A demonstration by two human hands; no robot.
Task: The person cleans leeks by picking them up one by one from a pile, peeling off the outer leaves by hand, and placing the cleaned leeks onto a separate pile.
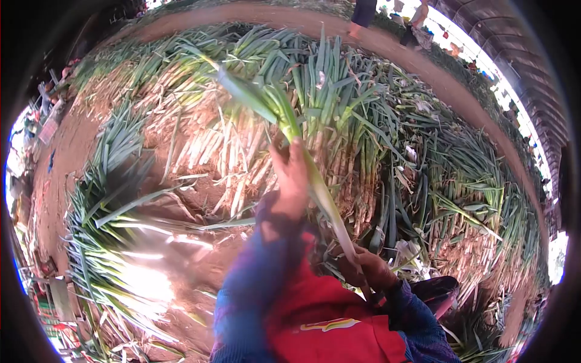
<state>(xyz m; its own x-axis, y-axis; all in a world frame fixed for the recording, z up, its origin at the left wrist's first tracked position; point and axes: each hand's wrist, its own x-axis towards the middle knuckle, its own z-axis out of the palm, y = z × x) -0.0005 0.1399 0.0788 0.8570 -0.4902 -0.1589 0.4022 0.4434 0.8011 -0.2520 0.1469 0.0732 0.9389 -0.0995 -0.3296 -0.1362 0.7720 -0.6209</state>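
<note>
One long leek [325, 196] stretches diagonally in front of my body, its green leaves up and away from me and its pale shank toward my lap. My left hand [290, 178] holds it where the green leaves begin, with the fingers against the stalk. Lower down, my right hand [370, 269] is closed around the white end, close to the red apron [339, 333]. The root tip is partly hidden by that hand. Just beyond the held leek lie rows of other leeks [327, 91], leaves pointing away.
More leeks [97, 224] lie in a pile on the left, partly in bright sunlight. A further heap [478, 199] spreads at the right. Bare brown soil [200, 248] shows between them. Past the rows runs a dirt path [290, 15], where a person [363, 15] stands.
</note>
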